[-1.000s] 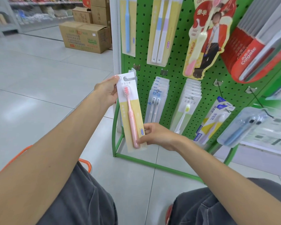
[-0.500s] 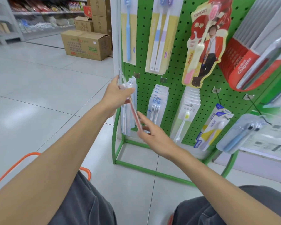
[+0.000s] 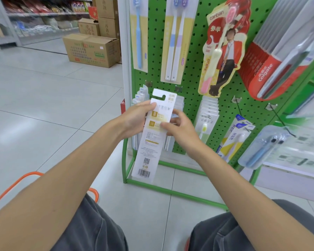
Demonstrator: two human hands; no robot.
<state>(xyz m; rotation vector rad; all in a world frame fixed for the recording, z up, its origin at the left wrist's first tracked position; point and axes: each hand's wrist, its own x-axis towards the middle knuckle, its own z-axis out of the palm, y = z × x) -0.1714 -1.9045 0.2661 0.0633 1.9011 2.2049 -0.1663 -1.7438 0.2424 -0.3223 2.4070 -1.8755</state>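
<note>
Left grip (image 3: 134, 119) pinches the toothbrush pack (image 3: 150, 147) at its upper left edge, thumb on the face and fingers behind. Right grip (image 3: 179, 129) pinches the right edge mid-height in the same way.

The pack is upright, off its hook and held in the air just in front of the lower left of the green pegboard rack (image 3: 192, 84). Its printed back and barcode (image 3: 144, 172) face the camera.

Progress, my read: pick done, check of the back label underway. Left to do: either rehang it by the hang slot (image 3: 159, 96) or drop it in the basket, of which only the orange handle (image 3: 16, 183) shows.

Versus 1.0 s ago: the pack then showed its front with the pink brush. At 0.5 s ago it was edge-on, so it has been flipped. The right grip has moved from the bottom end up to the middle.
</note>
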